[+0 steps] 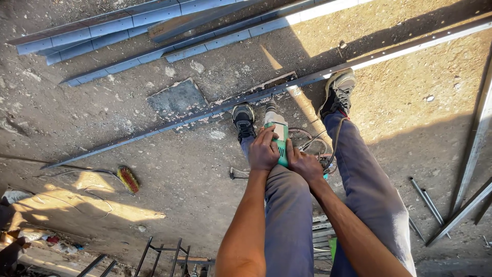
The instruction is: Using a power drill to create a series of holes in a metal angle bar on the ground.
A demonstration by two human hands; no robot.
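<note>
Both my hands grip a green and grey power drill (pixel 277 128) pointed down at a long metal angle bar (pixel 169 123) lying across the dirt ground. My left hand (pixel 264 149) wraps the drill body from the left. My right hand (pixel 303 164) holds its rear from the right. My left shoe (pixel 244 119) stands on the bar beside the drill tip, and my right shoe (pixel 339 91) rests on the bar further right. My legs in grey trousers (pixel 328 205) frame the tool.
Several metal bars (pixel 128 25) lie stacked at the top left. A flat grey slab (pixel 177 98) sits by the bar. A brush (pixel 128 178) and thin wires lie at left. Short rods (pixel 428 202) and more bars lie at right. A metal frame (pixel 164 256) is at the bottom.
</note>
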